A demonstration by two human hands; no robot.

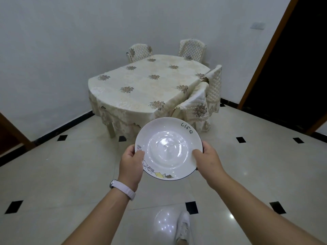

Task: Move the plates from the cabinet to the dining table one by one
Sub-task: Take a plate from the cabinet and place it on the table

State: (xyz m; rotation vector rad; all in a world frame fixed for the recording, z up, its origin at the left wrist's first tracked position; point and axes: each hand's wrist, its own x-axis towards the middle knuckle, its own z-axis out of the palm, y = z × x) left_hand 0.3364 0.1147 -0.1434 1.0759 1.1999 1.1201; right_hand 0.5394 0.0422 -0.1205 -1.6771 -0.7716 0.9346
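Both my forearms reach forward and converge. My left hand [131,163], with a pale wristband [123,189] on its wrist, grips the left rim of the plate [168,149]. The thumb is curled over the rim onto the inner face, and the fingers are hidden beneath. My right hand [207,160] clasps the right rim in the same way. The plate is white and deep, lettered "Life" on its far rim. It is held face up in the air over the tiled floor [70,165], short of the desk [145,82]. The desk, under a flowered cloth, turns its rounded near edge toward me, with floor lying between. Its left side runs close to the wall. Two covered chairs [198,106] crowd its right edge, and two more stand behind it. My white shoe [183,227] shows below.
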